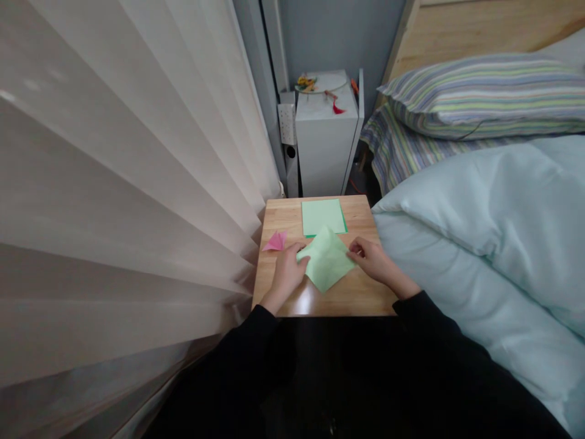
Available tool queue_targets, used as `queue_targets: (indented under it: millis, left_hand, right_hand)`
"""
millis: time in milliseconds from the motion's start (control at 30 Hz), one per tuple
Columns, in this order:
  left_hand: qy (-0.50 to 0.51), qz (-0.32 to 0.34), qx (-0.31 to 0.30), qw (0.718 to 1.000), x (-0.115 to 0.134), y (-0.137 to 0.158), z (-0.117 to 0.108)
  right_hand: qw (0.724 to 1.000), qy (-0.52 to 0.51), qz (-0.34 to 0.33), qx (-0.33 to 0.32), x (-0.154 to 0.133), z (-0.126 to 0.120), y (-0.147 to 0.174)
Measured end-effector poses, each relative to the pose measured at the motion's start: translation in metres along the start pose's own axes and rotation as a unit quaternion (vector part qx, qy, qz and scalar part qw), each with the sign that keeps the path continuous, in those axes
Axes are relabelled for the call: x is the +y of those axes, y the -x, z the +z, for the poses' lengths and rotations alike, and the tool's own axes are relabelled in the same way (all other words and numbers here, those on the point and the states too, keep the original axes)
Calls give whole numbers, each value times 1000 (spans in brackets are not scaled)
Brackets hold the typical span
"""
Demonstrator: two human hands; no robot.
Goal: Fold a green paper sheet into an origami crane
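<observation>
A light green sheet of origami paper (327,259) is turned cornerwise above the small wooden table (370,299), with faint creases across it. My left hand (290,268) pinches its left corner between thumb and fingers. At the opposite corner, my right hand (368,259) grips the paper with thumb and fingertips. Just behind the sheet lies a stack of square green paper (323,216). A folded pink paper piece (275,241) rests beside my left hand, near the table's left edge.
A pale curtain (183,152) hangs close along the left. To the right is a bed with a light blue quilt (457,244) and a striped pillow (493,94). Beyond the table stands a white cabinet (324,152) with a plate (329,81) and a red tassel (337,108) on top.
</observation>
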State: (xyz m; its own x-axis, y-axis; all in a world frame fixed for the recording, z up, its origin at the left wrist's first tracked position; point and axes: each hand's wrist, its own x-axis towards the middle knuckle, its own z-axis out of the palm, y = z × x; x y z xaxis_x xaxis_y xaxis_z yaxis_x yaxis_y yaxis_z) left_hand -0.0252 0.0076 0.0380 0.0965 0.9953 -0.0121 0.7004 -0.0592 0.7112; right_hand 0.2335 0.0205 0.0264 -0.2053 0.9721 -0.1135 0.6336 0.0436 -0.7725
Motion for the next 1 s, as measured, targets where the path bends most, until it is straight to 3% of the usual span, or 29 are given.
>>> queue_targets:
  millis: [167,367,567,700,800,900,1000]
  left_hand:
    - [128,23,31,991,9,-4,-27]
    - [171,10,31,985,8,-6,-34]
    - [158,34,11,987,21,-7,-34]
    - [204,41,-21,978,30,-3,-33]
    - [263,54,-84,960,31,1,-34]
    - [335,60,-122,932,27,2,-35]
    - [330,75,-107,935,19,-1,-31]
  right_hand:
    - [988,-140,-19,-65,-21,-27,16]
    - [944,-308,13,-119,-27,-25,23]
    - [945,-315,-21,-91,-29,-18,19]
    - [971,-218,-89,-48,-36,-14,20]
    - [976,-158,-151,3,-38,-8,20]
    - [973,-163,-148,75,-32,0,16]
    - [969,-188,-123,101,-22,10,10]
